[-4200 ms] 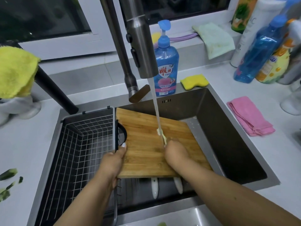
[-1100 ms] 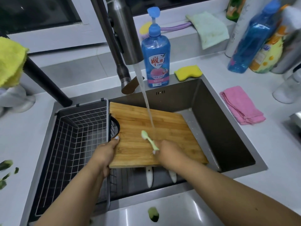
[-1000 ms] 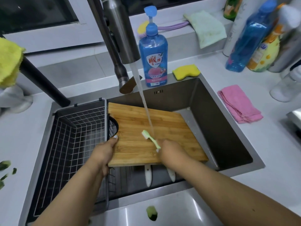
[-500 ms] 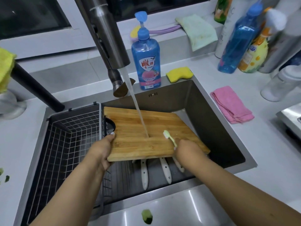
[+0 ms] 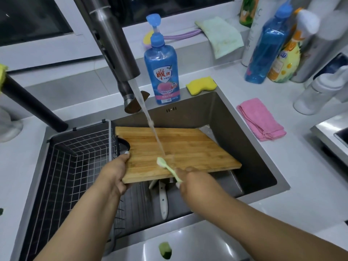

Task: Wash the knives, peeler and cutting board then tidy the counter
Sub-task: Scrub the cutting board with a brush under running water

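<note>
The cutting board [image 5: 175, 151] is held over the sink [image 5: 244, 129], tilted, its far end resting toward the sink's 12 o'clock wall. The board's near-left corner is gripped by the left hand [image 5: 114, 172], thumb laid on top and fingers curled under the edge. A pale green brush [image 5: 168, 167] is pinched in the right hand [image 5: 192, 178] at the board's 6 o'clock edge, its head laid on the wood where the stream from the faucet [image 5: 114, 44] lands. Below the board's near edge, a white knife handle [image 5: 163, 199] is seen on the sink floor, with another handle partly hidden beside it. A wire basket [image 5: 71, 166] fills the sink's 9 o'clock side, touching the board's left edge. Open basin is left at 3 o'clock of the board. At 12 o'clock on the rim a blue soap bottle [image 5: 162, 66] stands; a yellow sponge [image 5: 201, 85] lies at 1 o'clock, a pink cloth [image 5: 260, 119] at 3 o'clock on the counter [image 5: 310, 176].
</note>
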Demonstrator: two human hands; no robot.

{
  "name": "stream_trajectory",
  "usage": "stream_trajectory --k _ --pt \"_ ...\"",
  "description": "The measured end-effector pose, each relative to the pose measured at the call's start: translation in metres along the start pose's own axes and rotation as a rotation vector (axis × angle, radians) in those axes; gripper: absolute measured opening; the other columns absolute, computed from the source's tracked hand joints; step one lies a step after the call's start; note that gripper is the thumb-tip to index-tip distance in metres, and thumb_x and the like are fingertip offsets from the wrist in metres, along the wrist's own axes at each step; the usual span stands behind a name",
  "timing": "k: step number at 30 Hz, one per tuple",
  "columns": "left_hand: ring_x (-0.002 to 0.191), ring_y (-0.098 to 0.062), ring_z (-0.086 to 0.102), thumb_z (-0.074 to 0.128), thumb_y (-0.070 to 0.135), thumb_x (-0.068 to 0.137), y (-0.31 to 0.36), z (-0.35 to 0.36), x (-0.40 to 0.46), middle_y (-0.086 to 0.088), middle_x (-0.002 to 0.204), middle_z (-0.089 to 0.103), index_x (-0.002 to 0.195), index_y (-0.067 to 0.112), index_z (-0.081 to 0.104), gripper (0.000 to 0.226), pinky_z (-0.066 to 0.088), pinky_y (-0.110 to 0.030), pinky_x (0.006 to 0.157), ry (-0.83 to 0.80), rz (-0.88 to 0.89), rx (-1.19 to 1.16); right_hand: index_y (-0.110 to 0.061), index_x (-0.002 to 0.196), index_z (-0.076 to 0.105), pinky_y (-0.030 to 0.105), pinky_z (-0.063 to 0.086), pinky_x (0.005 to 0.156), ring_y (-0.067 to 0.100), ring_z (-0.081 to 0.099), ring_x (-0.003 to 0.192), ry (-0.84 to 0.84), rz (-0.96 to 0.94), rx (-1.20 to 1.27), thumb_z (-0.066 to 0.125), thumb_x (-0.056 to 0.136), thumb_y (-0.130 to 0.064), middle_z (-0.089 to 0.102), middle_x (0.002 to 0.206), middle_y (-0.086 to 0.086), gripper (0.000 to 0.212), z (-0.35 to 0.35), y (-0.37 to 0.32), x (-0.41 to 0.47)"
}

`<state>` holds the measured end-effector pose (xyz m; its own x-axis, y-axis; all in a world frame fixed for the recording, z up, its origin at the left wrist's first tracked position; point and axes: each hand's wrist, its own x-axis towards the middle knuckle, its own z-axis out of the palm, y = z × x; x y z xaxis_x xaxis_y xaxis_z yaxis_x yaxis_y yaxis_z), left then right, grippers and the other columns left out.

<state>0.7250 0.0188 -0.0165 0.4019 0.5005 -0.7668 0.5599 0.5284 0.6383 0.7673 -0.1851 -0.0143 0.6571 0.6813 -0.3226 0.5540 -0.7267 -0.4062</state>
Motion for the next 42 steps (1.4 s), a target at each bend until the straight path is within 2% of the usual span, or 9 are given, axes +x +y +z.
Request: stream_trajectory --k 2,8,14,22,26,30,33,37,42 --pt "0.069 -0.023 0.061 0.046 0.036 0.099 0.001 0.0 0.0 -0.008 0.078 0.063 0.091 0.013 0.056 0.026 0.053 -0.029 0.038 -0.006 -0.018 -0.012 -0.018 0.133 0.044 0.031 0.044 0.074 0.029 0.058 0.101 -0.01 0.023 0.001 0.043 0.096 -0.015 0.055 0.115 0.01 0.038 0.0 0.006 -0.003" --pt "0.073 -0.026 0.064 0.045 0.036 0.099 -0.004 -0.002 0.003 -0.009 0.083 0.065 0.094 0.013 0.057 0.026 0.056 -0.034 0.047 -0.01 -0.009 -0.028 -0.008 0.114 0.06 0.027 0.041 0.07 0.027 0.061 0.105 -0.086 0.485 -0.068 0.045 0.096 -0.01 0.062 0.116 0.012 0.024 -0.007 0.075 0.036" --pt "0.075 -0.027 0.062 0.045 0.033 0.1 -0.006 0.007 -0.004 -0.011 0.085 0.064 0.091 0.013 0.056 0.025 0.052 -0.043 0.069 -0.001 0.034 -0.024 -0.01 0.122 0.053 0.024 0.031 0.065 0.024 0.058 0.093 -0.015 0.091 0.029 0.044 0.096 -0.009 0.058 0.114 0.01 0.027 0.001 -0.003 0.022" --pt "0.07 -0.025 0.063 0.045 0.034 0.1 -0.002 0.004 -0.004 -0.009 0.079 0.064 0.09 0.012 0.056 0.026 0.054 -0.03 0.04 -0.002 0.016 -0.036 -0.005 0.118 0.058 0.033 0.047 0.09 0.026 0.057 0.115 -0.131 0.49 -0.213 0.041 0.096 -0.006 0.058 0.124 0.012 0.028 -0.013 0.072 0.046" --pt "0.074 -0.026 0.064 0.046 0.034 0.1 0.004 0.005 -0.001 -0.009 0.084 0.065 0.095 0.013 0.057 0.024 0.055 -0.037 0.058 -0.004 0.029 -0.033 -0.007 0.123 0.054 0.031 0.046 0.082 0.025 0.059 0.108 -0.154 0.442 -0.171 0.042 0.098 -0.012 0.059 0.119 0.01 0.028 -0.009 0.051 0.023" --pt "0.074 -0.026 0.065 0.049 0.033 0.099 0.007 0.01 -0.001 -0.009 0.085 0.067 0.094 0.012 0.059 0.024 0.055 -0.037 0.056 0.009 0.055 -0.023 -0.014 0.144 0.034 0.029 0.041 0.073 0.024 0.057 0.102 -0.064 0.131 -0.107 0.043 0.097 -0.012 0.052 0.12 0.006 0.048 -0.006 -0.001 0.016" --pt "0.075 -0.027 0.065 0.049 0.033 0.098 0.006 0.01 -0.001 -0.01 0.086 0.067 0.095 0.012 0.059 0.023 0.053 -0.038 0.059 0.012 0.056 -0.022 -0.011 0.129 0.049 0.03 0.042 0.067 0.023 0.057 0.09 -0.118 0.273 0.003 0.048 0.094 -0.009 0.058 0.105 0.006 0.035 -0.012 0.012 0.039" --pt "0.076 -0.027 0.064 0.047 0.033 0.099 0.006 0.005 -0.001 -0.01 0.086 0.066 0.097 0.012 0.058 0.024 0.053 -0.04 0.061 -0.01 0.048 -0.023 -0.004 0.114 0.058 0.03 0.043 0.075 0.03 0.06 0.104 -0.116 0.467 -0.101 0.041 0.096 -0.009 0.062 0.113 0.013 0.025 -0.025 0.062 0.046" --pt "0.077 -0.029 0.065 0.051 0.035 0.097 0.006 0.003 -0.002 -0.012 0.089 0.067 0.096 0.01 0.059 0.026 0.053 -0.038 0.06 0.018 0.076 0.004 -0.009 0.124 0.054 0.028 0.042 0.069 0.022 0.06 0.095 -0.104 0.24 -0.025 0.043 0.099 -0.013 0.061 0.114 0.009 0.028 -0.012 0.012 0.03"
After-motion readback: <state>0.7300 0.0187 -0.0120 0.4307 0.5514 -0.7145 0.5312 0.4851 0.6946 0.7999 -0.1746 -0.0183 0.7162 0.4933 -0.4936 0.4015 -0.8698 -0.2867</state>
